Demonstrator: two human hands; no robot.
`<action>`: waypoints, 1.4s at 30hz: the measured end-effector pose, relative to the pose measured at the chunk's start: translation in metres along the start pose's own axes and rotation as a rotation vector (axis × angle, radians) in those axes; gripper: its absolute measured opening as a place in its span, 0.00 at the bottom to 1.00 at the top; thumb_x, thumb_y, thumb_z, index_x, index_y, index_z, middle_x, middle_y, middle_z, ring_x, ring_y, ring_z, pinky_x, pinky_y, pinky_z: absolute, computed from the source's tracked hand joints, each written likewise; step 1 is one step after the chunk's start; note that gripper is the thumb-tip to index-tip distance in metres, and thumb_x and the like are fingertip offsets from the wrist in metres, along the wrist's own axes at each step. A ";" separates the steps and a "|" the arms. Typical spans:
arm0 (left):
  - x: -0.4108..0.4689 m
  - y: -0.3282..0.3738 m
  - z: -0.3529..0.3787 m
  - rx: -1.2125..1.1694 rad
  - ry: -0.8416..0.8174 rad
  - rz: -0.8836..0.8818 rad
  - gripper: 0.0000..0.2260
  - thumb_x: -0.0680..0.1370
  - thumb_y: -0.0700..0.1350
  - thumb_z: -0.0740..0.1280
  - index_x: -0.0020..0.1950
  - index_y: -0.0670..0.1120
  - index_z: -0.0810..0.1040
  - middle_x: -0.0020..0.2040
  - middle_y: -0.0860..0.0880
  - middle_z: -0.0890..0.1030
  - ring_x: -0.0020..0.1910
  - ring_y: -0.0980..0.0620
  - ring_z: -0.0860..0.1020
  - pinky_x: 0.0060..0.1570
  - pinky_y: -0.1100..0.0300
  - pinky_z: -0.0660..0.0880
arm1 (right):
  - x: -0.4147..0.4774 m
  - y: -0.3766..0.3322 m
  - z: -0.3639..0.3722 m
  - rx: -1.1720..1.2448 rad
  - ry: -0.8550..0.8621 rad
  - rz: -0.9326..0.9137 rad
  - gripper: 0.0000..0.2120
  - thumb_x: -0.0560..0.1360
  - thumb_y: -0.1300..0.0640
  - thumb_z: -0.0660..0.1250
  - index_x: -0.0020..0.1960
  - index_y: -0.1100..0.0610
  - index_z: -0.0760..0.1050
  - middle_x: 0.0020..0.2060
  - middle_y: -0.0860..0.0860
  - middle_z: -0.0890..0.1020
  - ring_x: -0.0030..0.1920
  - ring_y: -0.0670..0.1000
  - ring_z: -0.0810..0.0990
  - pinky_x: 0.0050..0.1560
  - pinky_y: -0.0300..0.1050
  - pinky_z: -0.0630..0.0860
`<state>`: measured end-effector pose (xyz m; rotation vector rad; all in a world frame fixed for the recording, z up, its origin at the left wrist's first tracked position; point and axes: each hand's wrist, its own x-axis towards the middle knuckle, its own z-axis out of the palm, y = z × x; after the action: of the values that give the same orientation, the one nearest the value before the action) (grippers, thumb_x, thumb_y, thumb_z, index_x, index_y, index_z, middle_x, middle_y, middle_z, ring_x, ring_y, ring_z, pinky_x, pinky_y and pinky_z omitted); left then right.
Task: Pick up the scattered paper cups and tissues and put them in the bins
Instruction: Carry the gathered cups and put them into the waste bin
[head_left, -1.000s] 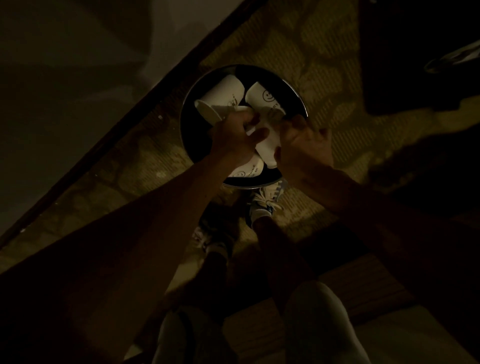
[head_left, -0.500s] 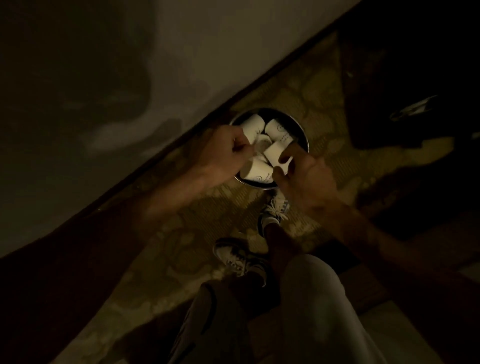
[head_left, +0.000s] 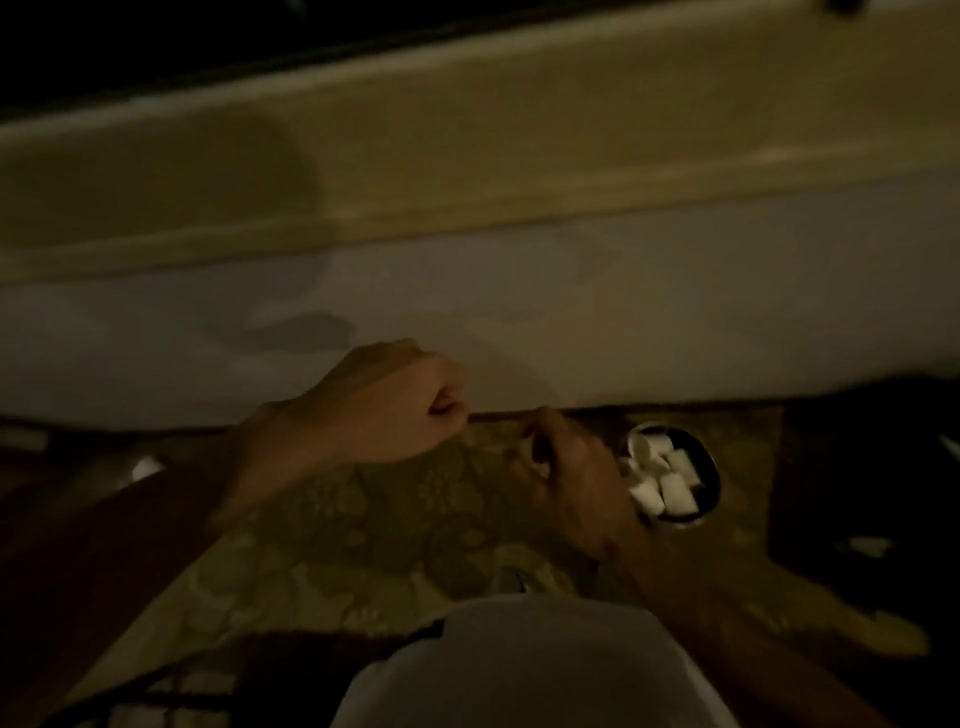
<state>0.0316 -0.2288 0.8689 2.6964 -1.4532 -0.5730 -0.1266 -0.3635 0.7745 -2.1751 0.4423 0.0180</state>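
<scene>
A round dark bin (head_left: 702, 456) stands on the patterned carpet at the right, close to the wall, with several white paper cups (head_left: 670, 480) heaped inside it. My right hand (head_left: 569, 470) hangs just left of the bin with loosely curled fingers and holds nothing that I can see; it hides the bin's left rim. Further left, my left hand (head_left: 400, 402) hovers above the carpet in front of the wall, curled into a fist with nothing in it. The view is dim and blurred by motion.
A pale wall with a moulding (head_left: 467, 218) fills the upper half. Dark furniture (head_left: 857, 493) stands right of the bin. A small pale scrap (head_left: 147, 467) lies at the far left by the wall. My light trouser leg (head_left: 524, 670) fills the bottom centre.
Both hands have come out of the bin and left the cups inside. The view has swung up and left, so the bin now sits smaller at the right.
</scene>
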 end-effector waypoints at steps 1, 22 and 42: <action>-0.033 -0.012 -0.013 -0.011 0.043 -0.043 0.17 0.74 0.53 0.66 0.31 0.51 0.61 0.26 0.54 0.67 0.28 0.61 0.66 0.27 0.61 0.60 | 0.000 -0.027 0.008 -0.016 -0.056 -0.055 0.09 0.74 0.47 0.67 0.52 0.48 0.72 0.40 0.46 0.77 0.40 0.53 0.79 0.39 0.48 0.74; -0.331 -0.117 0.069 -0.882 0.609 -1.366 0.12 0.80 0.54 0.64 0.45 0.48 0.82 0.40 0.51 0.83 0.38 0.56 0.80 0.40 0.56 0.77 | 0.083 -0.277 0.240 -0.276 -1.192 -0.690 0.09 0.75 0.54 0.70 0.54 0.50 0.76 0.44 0.44 0.78 0.44 0.41 0.77 0.42 0.31 0.74; -0.358 -0.278 0.159 -1.113 1.169 -2.003 0.18 0.80 0.54 0.66 0.30 0.56 0.70 0.27 0.56 0.72 0.26 0.59 0.71 0.27 0.67 0.65 | 0.147 -0.389 0.482 -0.499 -1.596 -0.893 0.11 0.76 0.51 0.69 0.47 0.38 0.69 0.42 0.40 0.77 0.42 0.38 0.77 0.38 0.30 0.74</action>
<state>0.0239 0.2421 0.7770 1.6628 1.4919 0.3062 0.2057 0.1791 0.7613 -1.8778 -1.5045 1.3224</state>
